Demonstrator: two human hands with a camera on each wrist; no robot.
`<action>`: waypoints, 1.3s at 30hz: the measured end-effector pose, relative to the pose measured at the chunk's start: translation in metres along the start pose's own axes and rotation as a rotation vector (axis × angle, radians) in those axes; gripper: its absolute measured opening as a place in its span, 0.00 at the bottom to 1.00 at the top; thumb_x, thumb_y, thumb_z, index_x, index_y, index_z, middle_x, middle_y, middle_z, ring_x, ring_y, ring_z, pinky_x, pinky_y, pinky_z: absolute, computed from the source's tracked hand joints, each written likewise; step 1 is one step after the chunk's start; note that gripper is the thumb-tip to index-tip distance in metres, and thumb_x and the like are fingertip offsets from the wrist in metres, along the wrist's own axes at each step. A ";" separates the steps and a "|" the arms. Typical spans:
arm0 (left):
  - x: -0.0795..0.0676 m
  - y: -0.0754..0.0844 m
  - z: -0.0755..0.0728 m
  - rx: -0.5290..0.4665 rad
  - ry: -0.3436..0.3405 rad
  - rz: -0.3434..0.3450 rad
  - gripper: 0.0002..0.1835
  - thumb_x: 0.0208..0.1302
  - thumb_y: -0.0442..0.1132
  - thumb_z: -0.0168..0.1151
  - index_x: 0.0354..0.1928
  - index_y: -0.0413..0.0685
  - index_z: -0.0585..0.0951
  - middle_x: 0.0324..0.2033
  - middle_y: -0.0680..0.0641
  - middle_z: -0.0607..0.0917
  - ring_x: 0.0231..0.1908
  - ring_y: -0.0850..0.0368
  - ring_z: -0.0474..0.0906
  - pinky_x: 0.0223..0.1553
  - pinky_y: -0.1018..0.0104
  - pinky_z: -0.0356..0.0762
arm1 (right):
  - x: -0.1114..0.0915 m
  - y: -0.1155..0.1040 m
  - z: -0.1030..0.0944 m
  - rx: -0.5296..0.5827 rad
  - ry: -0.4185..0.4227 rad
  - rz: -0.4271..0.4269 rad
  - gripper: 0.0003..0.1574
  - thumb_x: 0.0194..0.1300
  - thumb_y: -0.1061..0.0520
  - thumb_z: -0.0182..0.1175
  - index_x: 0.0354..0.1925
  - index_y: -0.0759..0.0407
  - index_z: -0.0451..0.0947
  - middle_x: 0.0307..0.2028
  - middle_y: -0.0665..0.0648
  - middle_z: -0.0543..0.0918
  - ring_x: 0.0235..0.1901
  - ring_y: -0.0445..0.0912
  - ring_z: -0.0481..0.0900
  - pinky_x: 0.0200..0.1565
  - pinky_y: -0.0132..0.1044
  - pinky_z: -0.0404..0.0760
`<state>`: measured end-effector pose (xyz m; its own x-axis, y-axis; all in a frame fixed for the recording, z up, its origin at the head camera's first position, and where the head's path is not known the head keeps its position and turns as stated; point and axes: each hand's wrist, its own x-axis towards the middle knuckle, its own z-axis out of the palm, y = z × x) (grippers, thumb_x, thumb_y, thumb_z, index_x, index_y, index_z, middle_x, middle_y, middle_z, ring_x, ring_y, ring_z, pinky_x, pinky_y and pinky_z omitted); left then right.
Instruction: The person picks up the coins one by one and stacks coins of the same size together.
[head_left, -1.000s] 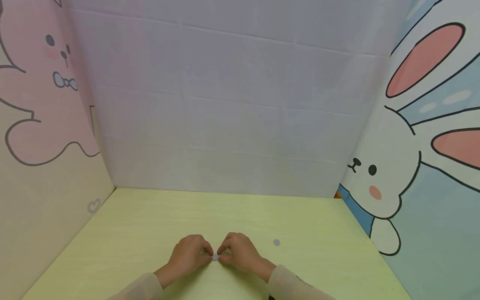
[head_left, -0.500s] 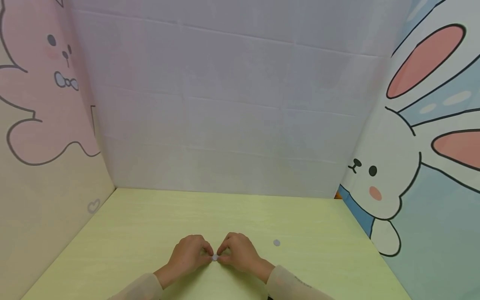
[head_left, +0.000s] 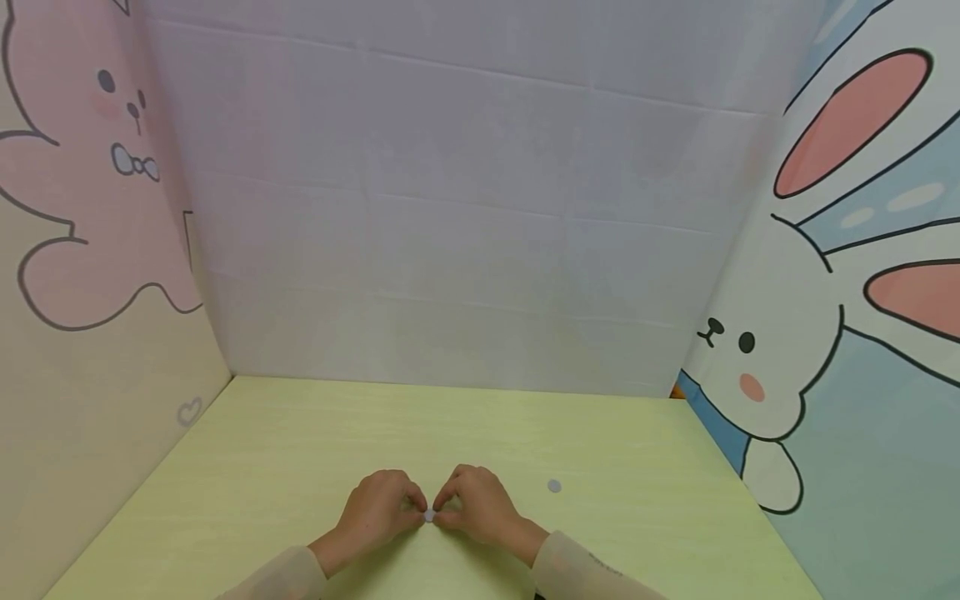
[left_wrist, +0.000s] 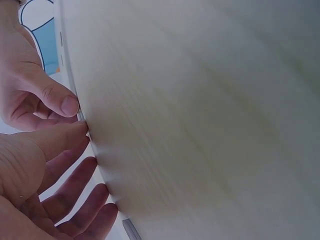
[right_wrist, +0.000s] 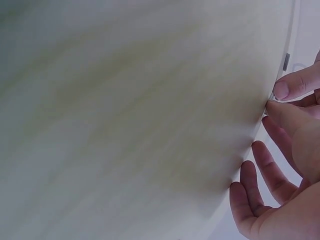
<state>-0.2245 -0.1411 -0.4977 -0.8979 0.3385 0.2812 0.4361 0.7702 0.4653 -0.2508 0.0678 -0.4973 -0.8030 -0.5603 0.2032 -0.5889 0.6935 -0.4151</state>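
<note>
A small grey disc (head_left: 429, 516) lies flat near the tabletop's middle front, coin-like, partly covered by fingertips. From its left side, the left hand (head_left: 381, 508) pinches the edge with thumb and index finger. Opposite, the right hand (head_left: 480, 504) does the same, so the two hands nearly meet. In the left wrist view, the left hand (left_wrist: 30, 170) has its other fingertips resting on the table, and the right hand (left_wrist: 35, 85) is just beyond. The right wrist view has the right hand (right_wrist: 285, 165) low, its fingertips on the surface, with the left hand's thumb (right_wrist: 295, 84) above.
A second grey disc (head_left: 554, 486) lies on the pale yellow-green table (head_left: 337, 425), right of the hands and a little farther back. A white sheet (head_left: 450, 208) closes off the back. Printed panels stand left (head_left: 90, 375) and right (head_left: 862, 433).
Both hands keep nearly the same place at the disc; any shift is very slight. The second disc lies where it was.
</note>
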 end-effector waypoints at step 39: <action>0.000 0.003 0.000 -0.015 0.018 0.006 0.09 0.51 0.41 0.86 0.26 0.61 0.91 0.28 0.60 0.84 0.33 0.61 0.79 0.32 0.65 0.78 | 0.002 -0.004 -0.004 0.038 -0.016 0.023 0.04 0.61 0.50 0.80 0.32 0.45 0.94 0.34 0.40 0.85 0.38 0.35 0.78 0.45 0.30 0.77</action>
<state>-0.2234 -0.1392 -0.4962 -0.8944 0.3330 0.2987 0.4420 0.7601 0.4763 -0.2506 0.0662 -0.4916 -0.8148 -0.5515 0.1789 -0.5659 0.6891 -0.4526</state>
